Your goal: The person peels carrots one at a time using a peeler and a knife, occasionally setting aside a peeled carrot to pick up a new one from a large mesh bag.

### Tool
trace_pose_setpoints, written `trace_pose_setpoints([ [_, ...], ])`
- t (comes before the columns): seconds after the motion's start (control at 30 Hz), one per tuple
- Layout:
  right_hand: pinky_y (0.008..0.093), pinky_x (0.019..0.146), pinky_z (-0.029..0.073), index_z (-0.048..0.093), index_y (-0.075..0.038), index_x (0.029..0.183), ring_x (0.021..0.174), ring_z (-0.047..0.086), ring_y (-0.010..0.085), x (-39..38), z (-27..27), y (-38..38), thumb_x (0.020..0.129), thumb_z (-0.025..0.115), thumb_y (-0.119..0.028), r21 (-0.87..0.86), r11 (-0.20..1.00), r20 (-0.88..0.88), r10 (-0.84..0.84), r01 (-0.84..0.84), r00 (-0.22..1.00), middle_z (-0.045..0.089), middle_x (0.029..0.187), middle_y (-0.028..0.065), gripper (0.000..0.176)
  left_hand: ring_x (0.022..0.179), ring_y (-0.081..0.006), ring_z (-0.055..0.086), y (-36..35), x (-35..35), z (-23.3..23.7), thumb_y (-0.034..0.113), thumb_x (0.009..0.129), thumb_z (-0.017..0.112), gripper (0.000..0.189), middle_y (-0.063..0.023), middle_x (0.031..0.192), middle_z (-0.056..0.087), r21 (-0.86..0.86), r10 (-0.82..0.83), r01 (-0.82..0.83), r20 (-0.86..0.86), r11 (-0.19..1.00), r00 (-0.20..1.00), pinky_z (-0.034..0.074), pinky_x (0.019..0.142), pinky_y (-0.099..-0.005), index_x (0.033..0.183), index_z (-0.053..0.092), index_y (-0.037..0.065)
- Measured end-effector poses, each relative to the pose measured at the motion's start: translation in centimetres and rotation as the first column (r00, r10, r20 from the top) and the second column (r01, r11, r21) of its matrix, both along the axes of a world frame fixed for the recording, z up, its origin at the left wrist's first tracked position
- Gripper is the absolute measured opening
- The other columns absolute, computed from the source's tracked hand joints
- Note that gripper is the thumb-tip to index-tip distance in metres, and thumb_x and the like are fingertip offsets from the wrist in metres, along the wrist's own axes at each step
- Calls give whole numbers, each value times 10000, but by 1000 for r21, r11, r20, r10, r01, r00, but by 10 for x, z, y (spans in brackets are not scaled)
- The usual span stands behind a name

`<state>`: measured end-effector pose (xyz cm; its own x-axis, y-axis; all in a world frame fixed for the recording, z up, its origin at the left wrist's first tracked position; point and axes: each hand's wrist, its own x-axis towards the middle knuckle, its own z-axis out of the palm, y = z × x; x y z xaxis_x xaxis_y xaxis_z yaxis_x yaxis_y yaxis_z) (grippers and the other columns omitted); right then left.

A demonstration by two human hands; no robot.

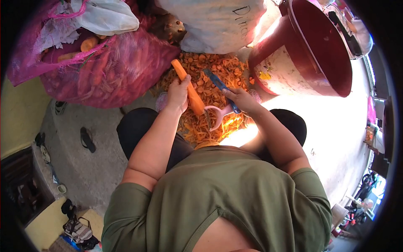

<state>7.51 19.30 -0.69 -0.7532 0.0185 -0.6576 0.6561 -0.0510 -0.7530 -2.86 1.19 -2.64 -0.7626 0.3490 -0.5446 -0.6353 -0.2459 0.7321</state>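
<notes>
My left hand is closed round a peeled orange carrot, which slants from upper left to lower right. In my right hand are a pink Y-shaped peeler and a long blue tool that looks like a cutter knife. The peeler's blade is right at the carrot's lower end. The blue tool points up and away to the left. Beneath both hands lies a heap of carrot peelings and cut pieces, between my knees.
A pink mesh sack full of carrots stands at the upper left. Behind the heap is a white sack with writing. A large dark red bucket tilts at the upper right. One dark slipper lies on the concrete floor.
</notes>
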Motion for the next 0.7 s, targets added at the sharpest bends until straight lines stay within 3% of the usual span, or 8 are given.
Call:
trace_pose_setpoints([
  [0.13,230,442,355,522,-54,829,519,455,93,18,16,-6,876,414,-363,-242,970,100,-17,40,995,496,654,17,331,825,-122,494,-6,-7,13,219,814,560,219,15,904,538,33,72,-69,-80,997,994,383,754,-293,1017,511,153],
  [0.23,231,490,391,511,-41,871,561,480,107,25,30,-20,881,384,-381,-511,807,127,-271,297,954,520,704,45,363,860,-120,499,-5,5,36,189,823,544,213,-4,962,548,307,-4,38,-109,951,994,398,757,-302,1029,510,151],
  [0.37,244,601,463,503,-55,957,650,531,118,11,9,1,887,352,-384,-648,705,-35,-405,287,914,537,804,44,368,1052,-187,470,-13,13,61,98,821,517,247,-80,1135,500,363,-328,436,-322,823,888,416,846,-317,1067,504,102],
  [0.4,235,620,473,498,-68,990,680,540,106,9,8,13,889,378,-341,-653,737,-105,-315,174,943,524,836,27,315,1088,-200,452,-17,16,58,78,807,504,250,-120,1224,426,336,-404,505,-328,795,854,395,891,-324,1055,520,57],
  [0.5,217,601,468,494,-66,999,672,539,95,1,3,12,881,423,-290,-583,788,-142,-337,196,931,517,827,11,263,1049,-188,485,-18,19,55,91,795,501,237,-146,1228,418,392,-578,600,-189,697,794,390,896,-319,1018,542,21],
  [0.53,208,579,449,510,-59,970,633,515,83,-1,12,3,873,454,-258,-556,797,-108,-350,235,931,496,736,-16,228,973,-176,525,-14,20,52,149,818,499,271,-139,1088,519,396,-537,556,-170,731,826,411,859,-306,1043,507,-2],
  [0.63,212,528,390,534,-27,949,596,448,57,-5,-8,-5,854,495,-286,-135,991,-249,-32,-2,968,489,701,-21,278,905,-163,541,-10,19,12,207,837,502,306,-103,948,553,317,-397,383,-24,867,918,434,808,-293,1062,470,3],
  [0.7,212,533,376,547,-32,908,602,424,54,-5,-13,-21,848,513,-267,-56,996,-303,49,-69,952,471,677,-35,244,833,-128,540,-6,18,2,246,850,497,312,-50,876,541,86,-392,400,-96,912,915,453,734,-261,1074,452,34],
])
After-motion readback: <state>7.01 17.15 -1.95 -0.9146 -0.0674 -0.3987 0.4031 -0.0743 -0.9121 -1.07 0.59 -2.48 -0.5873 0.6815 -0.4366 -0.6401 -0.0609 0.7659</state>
